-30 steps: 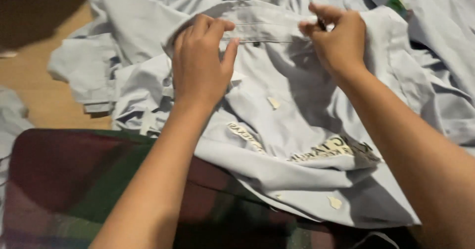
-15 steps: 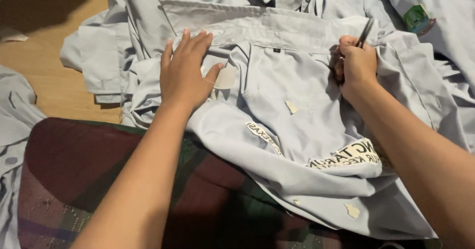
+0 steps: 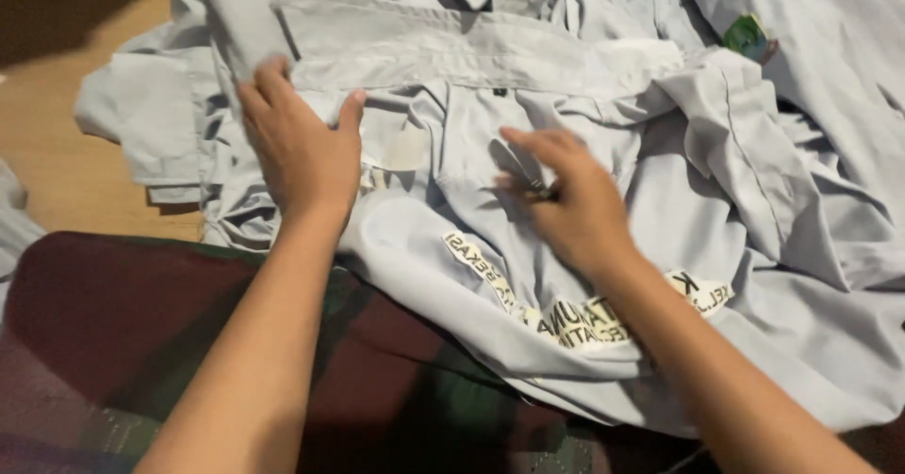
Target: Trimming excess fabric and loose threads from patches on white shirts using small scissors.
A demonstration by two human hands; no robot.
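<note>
- Head view: our left hand (image 3: 300,149) lies flat, fingers spread and pointing toward 12 o'clock, pressing down on the light grey-blue shirt (image 3: 528,154) just below its collar band (image 3: 443,55).
- Our right hand (image 3: 570,201) rests on the same shirt at 3 o'clock of the left one; its fingers are loosely curled and pinch a small dark object (image 3: 539,189) against the cloth, too small and blurred for us to name.
- The two hands are apart, with the shirt's button placket between them.
- The shirt is spread across the middle of the picture, its collar band toward 12 o'clock and its lower part draped toward 6 o'clock over a dark maroon and green plaid cloth (image 3: 141,342).
- White printed patches (image 3: 584,318) sit on the shirt near our right wrist.
- More shirts of the same colour (image 3: 811,78) are heaped at 1 to 3 o'clock, one with a green badge (image 3: 747,34).
- Wooden floor (image 3: 57,163) shows at 9 o'clock.
</note>
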